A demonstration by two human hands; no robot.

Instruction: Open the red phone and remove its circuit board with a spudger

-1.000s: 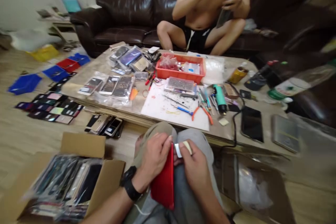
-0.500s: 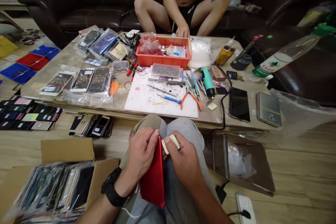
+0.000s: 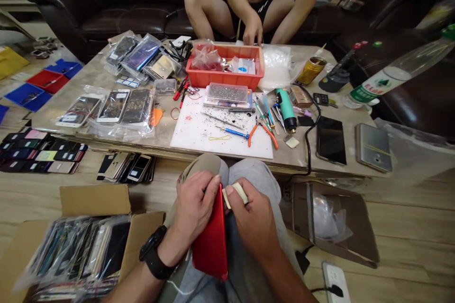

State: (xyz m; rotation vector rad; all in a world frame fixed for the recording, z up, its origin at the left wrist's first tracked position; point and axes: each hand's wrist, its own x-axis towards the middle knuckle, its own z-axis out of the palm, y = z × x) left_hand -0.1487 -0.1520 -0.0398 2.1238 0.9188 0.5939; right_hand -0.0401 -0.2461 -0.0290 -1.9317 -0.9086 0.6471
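A red phone (image 3: 210, 246), tilted on its edge over my lap, is gripped at its upper end by my left hand (image 3: 199, 199), thumb along the near side. Pinched between the thumb and fingers of my right hand (image 3: 254, 213) is a small folded cream-coloured pad (image 3: 235, 195). The pad sits against or right beside the phone's upper edge; I cannot tell whether they touch. The phone's far face and my left fingertips are hidden.
Ahead stands a table with a white mat (image 3: 188, 135), pliers (image 3: 262, 133), a red bin (image 3: 223, 78) and bagged phones (image 3: 113, 106). A carton of bagged phones (image 3: 81, 251) is at lower left, an open box (image 3: 341, 241) at right. Across the table sits another person (image 3: 245, 4).
The whole view has shifted slightly, so the table things appear a little further right. My hands keep the same hold. The other person's hand and dark flat object have moved a little.
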